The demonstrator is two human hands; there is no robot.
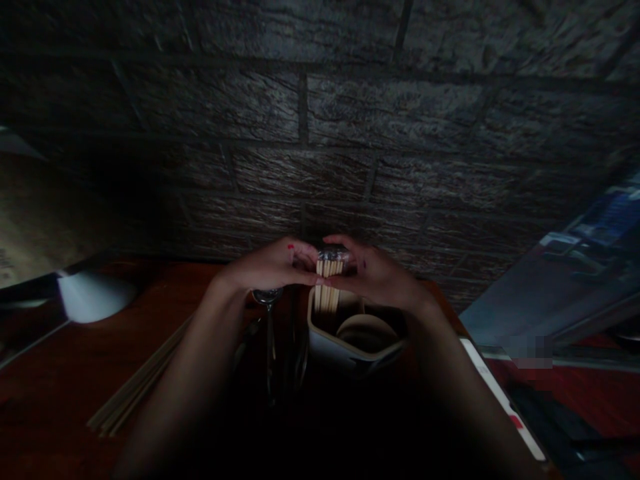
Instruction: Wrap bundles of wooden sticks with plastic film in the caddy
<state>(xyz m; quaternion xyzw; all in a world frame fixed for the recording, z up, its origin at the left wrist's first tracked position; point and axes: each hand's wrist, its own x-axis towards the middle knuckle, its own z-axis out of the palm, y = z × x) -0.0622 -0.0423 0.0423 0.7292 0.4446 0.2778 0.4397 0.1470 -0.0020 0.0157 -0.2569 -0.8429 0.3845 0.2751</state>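
Both my hands meet in the middle, above a pale container with rounded corners (pixel 325 340). Between them stands an upright bundle of light wooden chopsticks (pixel 328 293), its top end dark and shiny, its lower end inside the container. My left hand (pixel 280 263) grips the bundle from the left, thumb across its front. From the right, my right hand (pixel 367 270) closes round it in the same way, and the two thumbs nearly touch. A round cup-like insert (pixel 367 327) sits in the container's right part.
Metal spoons (pixel 270 347) lie left of the container in shadow. More long wooden sticks (pixel 135 387) rest on the brown table (pixel 45 373). A white cup-like object (pixel 93 297) stands at left. A stone-block wall (pixel 330 133) rises behind. A white strip (pixel 500 393) lies along the right table edge.
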